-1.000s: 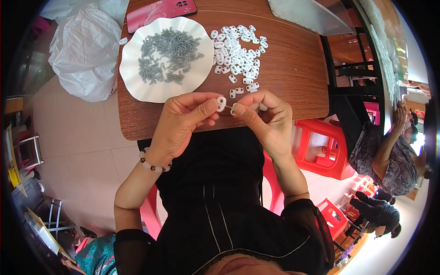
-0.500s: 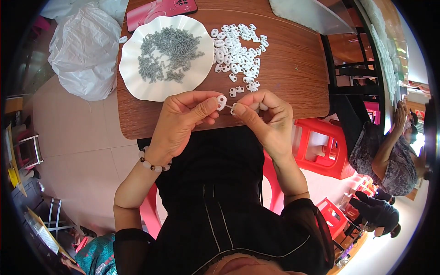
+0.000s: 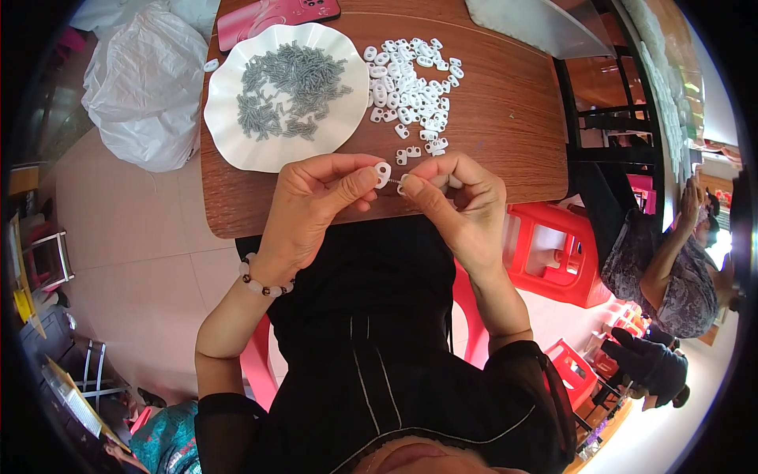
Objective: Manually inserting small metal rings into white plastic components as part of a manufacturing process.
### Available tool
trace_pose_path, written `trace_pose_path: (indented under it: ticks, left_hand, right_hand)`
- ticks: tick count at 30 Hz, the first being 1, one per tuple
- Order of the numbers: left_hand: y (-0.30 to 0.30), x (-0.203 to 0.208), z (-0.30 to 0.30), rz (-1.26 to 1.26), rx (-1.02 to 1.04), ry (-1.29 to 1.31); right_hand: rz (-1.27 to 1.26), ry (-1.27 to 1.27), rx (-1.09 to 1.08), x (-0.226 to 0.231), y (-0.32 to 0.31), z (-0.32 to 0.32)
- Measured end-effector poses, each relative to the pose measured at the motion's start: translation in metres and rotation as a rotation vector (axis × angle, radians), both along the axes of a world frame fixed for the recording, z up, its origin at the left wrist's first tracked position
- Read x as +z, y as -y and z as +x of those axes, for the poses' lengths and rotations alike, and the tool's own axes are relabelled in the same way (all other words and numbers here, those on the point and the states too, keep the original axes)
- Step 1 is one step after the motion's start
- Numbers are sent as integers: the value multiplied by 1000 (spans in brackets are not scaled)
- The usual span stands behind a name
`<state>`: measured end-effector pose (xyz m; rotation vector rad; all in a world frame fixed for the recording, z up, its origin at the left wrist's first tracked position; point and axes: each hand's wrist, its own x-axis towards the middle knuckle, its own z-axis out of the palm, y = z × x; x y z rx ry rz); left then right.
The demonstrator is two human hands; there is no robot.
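Between thumb and forefinger, my left hand [image 3: 328,189] pinches a small white plastic piece [image 3: 383,174] with holes in it. My right hand [image 3: 454,193] pinches a second white piece [image 3: 402,186], mostly covered by the fingertips. A thin metal spring [image 3: 392,182] spans the short gap between the two pieces. Other pale bits sit partly hidden under my curled right fingers. Both hands are just above the table's near edge. Beyond them lie a pile of white plastic pieces [image 3: 410,99] and a scalloped white plate [image 3: 225,134] heaped with small grey springs [image 3: 292,83].
A pink phone [image 3: 272,22] lies behind the plate on the brown table [image 3: 505,103]. One loose white piece [image 3: 211,65] rests left of the plate. A white plastic bag [image 3: 146,95] stands left of the table. Red stools [image 3: 553,253] and seated people are to the right.
Both hands stay almost in place, still holding the two white pieces with the spring between them. The left piece looks slightly tilted and a touch higher; the table view has shifted slightly.
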<state>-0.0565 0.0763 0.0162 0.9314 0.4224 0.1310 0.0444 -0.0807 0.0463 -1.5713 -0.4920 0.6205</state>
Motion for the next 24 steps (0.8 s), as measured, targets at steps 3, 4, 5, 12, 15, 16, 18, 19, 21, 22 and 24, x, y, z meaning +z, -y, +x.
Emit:
trace_pose_path:
  ticks: [3, 4, 5, 12, 15, 16, 18, 19, 21, 22, 24]
  left_hand:
    - [0, 2, 0, 1, 0, -4]
    - [0, 2, 0, 1, -1, -9]
    - [0, 2, 0, 1, -1, -8]
    - [-3, 6, 0, -151, -31, -34]
    - [-6, 4, -1, -201, -116, -20]
    - [-7, 3, -2, -219, -162, 6]
    - [-2, 3, -2, -190, -151, -15]
    - [1, 3, -1, -165, -143, -36]
    - [5, 4, -1, -113, -126, -43]
    - [6, 4, -1, -58, -108, -48]
    - [7, 5, 0, -2, -87, -29]
  right_hand:
    - [20, -9, -1, 0, 0, 0]
    - [32, -14, 1, 0, 0, 0]
    - [32, -13, 1, 0, 1, 1]
    - [89, -136, -24, 0, 2, 6]
    - [92, -149, -33, -3, 3, 7]
    - [98, -152, -27, -3, 3, 6]
    - [102, -164, -14, -2, 3, 5]
    - [104, -175, -6, -2, 3, 5]
    - [111, -166, -6, -3, 2, 4]
    - [121, -154, -6, -3, 2, 2]
    - [111, -126, -14, -5, 2, 0]
